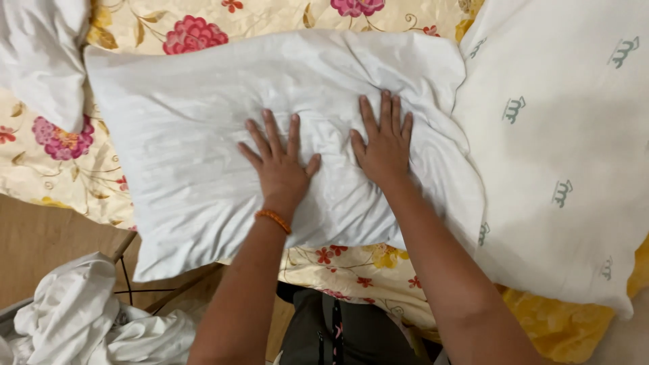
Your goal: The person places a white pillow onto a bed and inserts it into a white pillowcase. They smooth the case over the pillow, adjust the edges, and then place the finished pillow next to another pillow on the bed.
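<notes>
Two hands pressed flat on one white pillow (196, 155) — left hand (280, 165) and right hand (385, 145) side by side near its middle, fingers spread, palms down, gripping nothing. Pillow lying crosswise on a cream bedspread (61, 169) printed with pink and red flowers, near edge overhanging the bed. One orange bracelet (273, 220) on the left wrist. Just right of the pillow, touching it, a white mattress (561, 135) with small grey marks. Crumpled white cloth (81, 318) heaped lower left — another white bundle (40, 54) upper left. Wooden floor (40, 236) beside the bed.
</notes>
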